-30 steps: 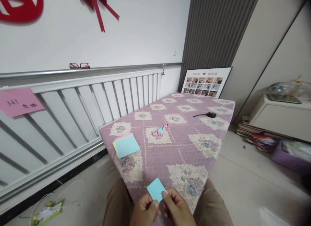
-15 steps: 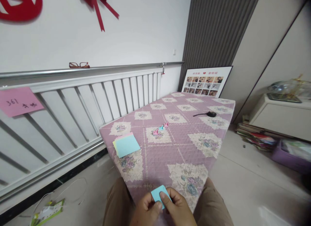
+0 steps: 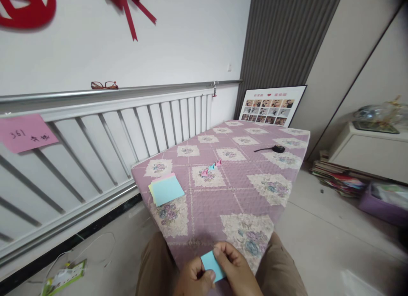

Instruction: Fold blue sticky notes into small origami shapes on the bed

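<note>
A small folded piece of light blue paper (image 3: 211, 264) is held between both hands at the near edge of the table. My left hand (image 3: 195, 279) pinches its lower left part, thumb on top. The fingers of my right hand (image 3: 234, 266) grip its upper right edge. Farther up the cloth sit small folded paper pieces, two pink (image 3: 204, 172) and one blue (image 3: 212, 167), in a slanting row. A stack of square paper sheets (image 3: 168, 190), blue on top with yellow and pink edges showing, lies at the table's left side.
The table has a purple floral cloth (image 3: 210, 202). A black round object with a thin handle (image 3: 278, 149) lies far right on it. A white radiator (image 3: 165, 122) runs along the left, with glasses (image 3: 104, 85) above. A photo board (image 3: 270, 105) leans behind.
My right hand has shifted its thumb and fingers up to the paper's top edge. The blue paper has moved slightly down and right, with more of its face showing.
</note>
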The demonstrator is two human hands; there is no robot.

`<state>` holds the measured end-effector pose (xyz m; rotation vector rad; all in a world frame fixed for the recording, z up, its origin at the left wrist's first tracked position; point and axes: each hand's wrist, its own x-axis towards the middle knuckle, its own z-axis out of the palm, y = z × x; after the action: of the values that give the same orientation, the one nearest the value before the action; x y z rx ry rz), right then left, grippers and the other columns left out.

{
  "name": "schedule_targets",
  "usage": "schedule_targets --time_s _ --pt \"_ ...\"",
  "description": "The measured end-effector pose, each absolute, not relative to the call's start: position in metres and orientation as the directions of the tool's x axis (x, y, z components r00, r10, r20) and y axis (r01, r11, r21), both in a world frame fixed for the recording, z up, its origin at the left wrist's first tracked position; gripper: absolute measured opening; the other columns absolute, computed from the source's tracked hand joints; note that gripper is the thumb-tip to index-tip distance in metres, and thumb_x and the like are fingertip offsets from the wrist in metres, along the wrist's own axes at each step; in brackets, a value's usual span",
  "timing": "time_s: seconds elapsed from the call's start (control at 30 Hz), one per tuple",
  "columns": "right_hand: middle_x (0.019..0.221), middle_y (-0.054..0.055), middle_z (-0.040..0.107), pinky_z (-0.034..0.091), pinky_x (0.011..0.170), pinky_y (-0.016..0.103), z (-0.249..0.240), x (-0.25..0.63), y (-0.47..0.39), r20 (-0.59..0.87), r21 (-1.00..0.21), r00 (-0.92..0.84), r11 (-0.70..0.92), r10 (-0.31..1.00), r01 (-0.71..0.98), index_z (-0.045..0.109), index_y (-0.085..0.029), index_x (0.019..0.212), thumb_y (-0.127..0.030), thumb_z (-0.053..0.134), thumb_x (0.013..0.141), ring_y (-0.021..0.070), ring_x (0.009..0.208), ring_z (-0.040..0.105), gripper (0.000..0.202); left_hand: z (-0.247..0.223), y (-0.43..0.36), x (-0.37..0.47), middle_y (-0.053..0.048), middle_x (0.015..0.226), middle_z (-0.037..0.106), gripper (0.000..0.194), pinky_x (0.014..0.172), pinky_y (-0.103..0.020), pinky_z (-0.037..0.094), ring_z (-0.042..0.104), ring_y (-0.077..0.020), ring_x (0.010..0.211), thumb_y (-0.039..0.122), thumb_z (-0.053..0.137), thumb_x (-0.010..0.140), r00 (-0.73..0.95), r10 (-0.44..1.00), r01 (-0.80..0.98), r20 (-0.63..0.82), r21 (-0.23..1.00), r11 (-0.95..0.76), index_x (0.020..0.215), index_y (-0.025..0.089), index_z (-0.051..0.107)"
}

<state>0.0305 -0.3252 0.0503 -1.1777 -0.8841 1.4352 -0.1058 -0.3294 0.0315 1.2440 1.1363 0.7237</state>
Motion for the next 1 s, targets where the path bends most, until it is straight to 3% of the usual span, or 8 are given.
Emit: schedule_targets --time_s 0.1,0.17,0.5,0.7,0.87,1.0 --pt "0.056 -0.006 0.049 0.034 0.05 0.022 0.048 0.031 -0.324 -0.209 -0.953 -0.041 -0.213 0.977 -0.216 0.061 -0.019 0.078 -0.056 0.074 0.059 0.0093 0.05 0.041 0.043 0.03 -0.33 -0.106 0.001 0.067 0.06 0.015 0.065 -0.025 0.039 0.053 -0.0154 0.066 0.028 0.056 0.075 0.333 0.909 0.175 -0.249 0.964 0.2 0.077 0.015 0.061" --pt "0.054 -0.007 0.049 0.034 0.05 0.022 0.047 0.03 -0.324 -0.221 -0.956 -0.098 -0.235 0.97 -0.177 0.061 -0.019 0.073 -0.053 0.074 0.057 0.009 0.049 0.041 0.04 0.028 -0.329 -0.108 0.001 0.067 0.059 0.015 0.064 -0.024 0.039 0.053 -0.0151 0.066 0.029 0.056 0.074 0.336 0.913 0.191 -0.232 0.966 0.176 0.076 0.015 0.061" --pt "0.05 -0.007 0.049 0.036 0.046 0.022 0.044 0.024 -0.324 -0.258 -0.96 -0.122 -0.268 0.958 -0.081 0.054 -0.021 0.063 -0.04 0.066 0.062 0.0094 0.045 0.043 0.023 0.022 -0.327 -0.111 0.001 0.07 0.061 0.017 0.064 -0.024 0.041 0.055 -0.0149 0.067 0.027 0.053 0.074 0.399 0.896 0.186 -0.197 0.974 0.132 0.08 0.015 0.062" --pt "0.057 -0.002 0.06 0.037 0.05 0.022 0.051 0.027 -0.325 -0.281 -0.958 -0.143 -0.286 0.949 -0.02 0.059 -0.018 0.064 -0.036 0.065 0.062 0.0105 0.051 0.049 0.018 0.012 -0.327 -0.111 0.002 0.069 0.059 0.017 0.062 -0.023 0.04 0.053 -0.0148 0.066 0.022 0.055 0.07 0.431 0.869 0.263 -0.243 0.955 0.137 0.08 0.014 0.065" --pt "0.055 -0.004 0.054 0.035 0.049 0.022 0.049 0.025 -0.323 -0.272 -0.959 -0.15 -0.281 0.95 -0.042 0.057 -0.019 0.06 -0.047 0.066 0.065 0.0101 0.051 0.047 0.03 0.01 -0.325 -0.114 0.003 0.068 0.057 0.011 0.064 -0.023 0.039 0.051 -0.0146 0.068 0.021 0.054 0.07 0.419 0.88 0.308 -0.224 0.947 0.094 0.074 0.015 0.063" --pt "0.059 -0.004 0.054 0.035 0.05 0.022 0.037 0.032 -0.318 -0.265 -0.955 -0.175 -0.283 0.948 -0.086 0.059 -0.019 0.069 -0.056 0.071 0.059 0.01 0.052 0.046 0.04 0.014 -0.324 -0.116 0.002 0.069 0.06 0.01 0.065 -0.024 0.039 0.054 -0.0154 0.068 0.022 0.054 0.07 0.4 0.879 0.318 -0.259 0.939 0.132 0.073 0.015 0.061"
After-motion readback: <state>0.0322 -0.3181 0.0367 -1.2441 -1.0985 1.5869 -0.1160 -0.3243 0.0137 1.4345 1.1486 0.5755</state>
